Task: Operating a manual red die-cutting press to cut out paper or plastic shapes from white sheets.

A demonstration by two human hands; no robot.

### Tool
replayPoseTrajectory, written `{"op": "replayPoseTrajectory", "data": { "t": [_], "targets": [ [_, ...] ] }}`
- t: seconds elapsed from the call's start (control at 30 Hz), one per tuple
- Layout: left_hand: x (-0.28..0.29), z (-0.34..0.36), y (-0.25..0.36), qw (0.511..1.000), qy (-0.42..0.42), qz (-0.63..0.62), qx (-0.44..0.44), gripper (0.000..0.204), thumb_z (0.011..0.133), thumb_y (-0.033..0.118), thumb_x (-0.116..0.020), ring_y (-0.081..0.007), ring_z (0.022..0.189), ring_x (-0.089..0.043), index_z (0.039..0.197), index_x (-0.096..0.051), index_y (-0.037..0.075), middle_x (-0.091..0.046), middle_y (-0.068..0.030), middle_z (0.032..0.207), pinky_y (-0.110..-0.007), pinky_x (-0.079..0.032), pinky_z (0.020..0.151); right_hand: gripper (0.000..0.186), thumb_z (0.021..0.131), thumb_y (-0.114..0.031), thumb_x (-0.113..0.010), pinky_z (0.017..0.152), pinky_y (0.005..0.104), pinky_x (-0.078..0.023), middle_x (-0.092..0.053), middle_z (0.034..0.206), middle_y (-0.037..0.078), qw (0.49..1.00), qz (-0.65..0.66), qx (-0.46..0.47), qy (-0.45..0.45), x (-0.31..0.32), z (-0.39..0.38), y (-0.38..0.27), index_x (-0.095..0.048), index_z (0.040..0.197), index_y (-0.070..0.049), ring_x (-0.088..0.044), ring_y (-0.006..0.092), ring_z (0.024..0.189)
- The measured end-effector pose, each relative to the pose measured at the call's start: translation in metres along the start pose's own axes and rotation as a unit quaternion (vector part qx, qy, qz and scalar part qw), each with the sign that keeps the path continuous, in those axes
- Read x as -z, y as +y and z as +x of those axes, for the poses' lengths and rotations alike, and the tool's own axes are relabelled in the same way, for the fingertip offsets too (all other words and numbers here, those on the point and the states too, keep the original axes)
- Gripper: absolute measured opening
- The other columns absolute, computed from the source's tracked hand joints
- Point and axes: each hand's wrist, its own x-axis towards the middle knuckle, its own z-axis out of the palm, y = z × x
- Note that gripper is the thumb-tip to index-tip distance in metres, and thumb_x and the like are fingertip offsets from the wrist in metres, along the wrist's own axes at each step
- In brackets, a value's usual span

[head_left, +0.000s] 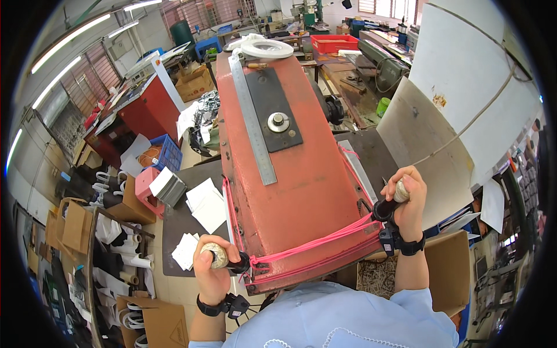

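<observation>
A large red machine arm point(313, 197) stretches away in front of me. My left hand point(213, 278) is closed round a handle with a pale wrapped tip point(216, 255) at its near left corner. My right hand point(411, 206) grips a similar handle, its wrapped top point(400, 190) showing between the fingers, at the right side. Strands of pink cord point(316, 239) run across the machine's near end between the two handles. On top lie a steel ruler point(250, 119) and a black plate point(261, 87) with a round metal knob point(278, 121). Each wrist wears a black strap.
White cards point(207, 210) and a stack of sheets point(168, 187) lie on the dark table left of the machine. A white ring point(267, 49) rests on its far end. An open cardboard box point(449, 275) stands near my right; a curved metal sheet point(426, 156) rises beyond my right hand.
</observation>
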Motion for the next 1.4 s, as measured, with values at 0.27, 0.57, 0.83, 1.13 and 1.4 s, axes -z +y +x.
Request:
{"op": "replayPoseTrajectory", "data": {
  "t": [0.27, 0.57, 0.83, 1.13, 1.4],
  "targets": [
    [-0.005, -0.005, 0.008, 1.0, -0.03, 0.005, -0.005, 0.064, 0.097, 0.063, -0.032, -0.0208, 0.073, -0.052, 0.099, -0.05, 0.002, -0.051, -0.0086, 0.074, -0.035, -0.042, 0.073, 0.029, 0.094, -0.027, -0.049, 0.057, 0.0296, -0.048, -0.053, 0.062, 0.008, 1.0, -0.01, 0.018, 0.009, -0.001, 0.013, 0.0, -0.054, 0.085, 0.0, -0.051, 0.0144, 0.052],
    [-0.058, 0.007, -0.017, 0.935, -0.351, -0.055, 0.014, 0.089, 0.087, 0.044, -0.072, -0.0254, 0.12, -0.05, 0.146, -0.023, -0.002, -0.048, -0.0171, 0.131, -0.037, -0.038, 0.102, 0.037, 0.099, -0.034, -0.05, 0.09, 0.0348, -0.046, -0.064, 0.091, 0.009, 0.997, -0.072, -0.013, 0.009, 0.089, 0.096, -0.015, -0.06, 0.11, 0.0, -0.061, 0.0188, 0.087],
    [-0.081, 0.015, -0.05, 0.856, -0.441, 0.251, -0.104, 0.07, 0.088, 0.026, -0.071, -0.0377, 0.135, -0.039, 0.143, -0.037, 0.0, -0.037, -0.0232, 0.147, -0.041, -0.035, 0.11, 0.052, 0.104, -0.04, -0.042, 0.11, 0.0384, -0.035, -0.057, 0.131, 0.018, 0.968, -0.227, 0.11, 0.0, 0.051, 0.027, -0.041, -0.051, 0.134, 0.003, -0.053, 0.0259, 0.123],
    [-0.009, 0.053, -0.104, 0.776, -0.336, 0.519, -0.128, 0.052, 0.087, 0.02, -0.069, -0.0397, 0.127, -0.046, 0.13, -0.051, -0.002, -0.049, -0.0227, 0.138, -0.043, -0.041, 0.105, 0.056, 0.091, -0.009, -0.065, 0.102, 0.0297, -0.04, -0.054, 0.122, 0.01, 0.983, -0.165, 0.058, 0.055, 0.011, 0.016, -0.022, -0.04, 0.14, -0.001, -0.052, 0.0167, 0.116],
    [0.004, 0.053, -0.141, 0.742, -0.313, 0.58, -0.122, 0.06, 0.088, 0.027, -0.068, -0.0394, 0.131, -0.044, 0.135, -0.047, -0.003, -0.046, -0.0211, 0.143, -0.044, -0.041, 0.105, 0.067, 0.089, -0.011, -0.066, 0.111, 0.0404, -0.032, -0.038, 0.149, 0.014, 0.855, -0.459, 0.217, 0.108, 0.021, 0.024, -0.005, -0.033, 0.147, -0.002, -0.045, 0.0263, 0.13]
  ]
}}
